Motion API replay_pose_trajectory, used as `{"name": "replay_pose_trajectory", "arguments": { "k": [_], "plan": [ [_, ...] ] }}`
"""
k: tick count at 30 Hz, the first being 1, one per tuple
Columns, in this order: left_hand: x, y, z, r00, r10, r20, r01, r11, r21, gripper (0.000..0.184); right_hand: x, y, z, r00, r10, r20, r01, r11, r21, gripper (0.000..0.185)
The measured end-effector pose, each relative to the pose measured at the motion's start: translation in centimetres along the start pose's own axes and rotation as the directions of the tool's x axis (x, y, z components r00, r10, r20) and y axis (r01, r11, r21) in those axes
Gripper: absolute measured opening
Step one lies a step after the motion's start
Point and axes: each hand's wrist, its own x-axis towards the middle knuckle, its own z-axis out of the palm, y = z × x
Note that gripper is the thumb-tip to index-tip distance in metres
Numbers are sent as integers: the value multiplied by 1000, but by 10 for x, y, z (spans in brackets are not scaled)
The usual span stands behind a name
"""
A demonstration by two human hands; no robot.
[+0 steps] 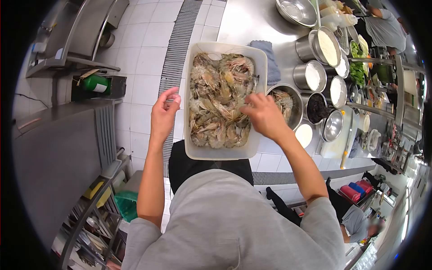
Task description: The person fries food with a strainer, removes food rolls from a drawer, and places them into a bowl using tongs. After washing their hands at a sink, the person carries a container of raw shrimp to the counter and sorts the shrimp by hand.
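Observation:
A white rectangular tub full of raw shrimp lies in front of me. Above its right side is my right hand, its fingers bent down over the shrimp; whether they touch or grip one is not clear. My left hand is raised just outside the tub's left edge, fingers curved and apart, holding nothing. Beside the tub on the right, a metal bowl holds more shrimp, partly hidden by my right hand and wrist.
A blue-grey cloth lies by the tub on the steel counter. Metal pots of white powder, a bowl of dark food and an empty metal bowl stand right. Other people are at the right.

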Motion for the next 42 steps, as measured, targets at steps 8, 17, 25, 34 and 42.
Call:
{"name": "replay_pose_trajectory", "arguments": {
  "k": [8,17,25,34,42],
  "plan": [
    [-8,-4,-1,1000,-7,16,6,999,47,32,8,6,19,959,-109,260,190,932,-310,15],
    [-9,2,5,999,22,40,-22,1000,-14,31,8,14,-53,951,-152,269,71,955,288,24],
    [-5,-1,7,999,4,38,-4,1000,-1,32,63,24,-38,994,105,14,-99,870,484,30],
    [-6,-5,9,1000,-15,18,16,999,-32,32,52,24,45,969,240,52,-211,923,-323,30],
    [-6,-3,9,999,3,42,-1,999,-45,31,61,16,45,887,389,250,-382,921,-78,40]
  ]
}}
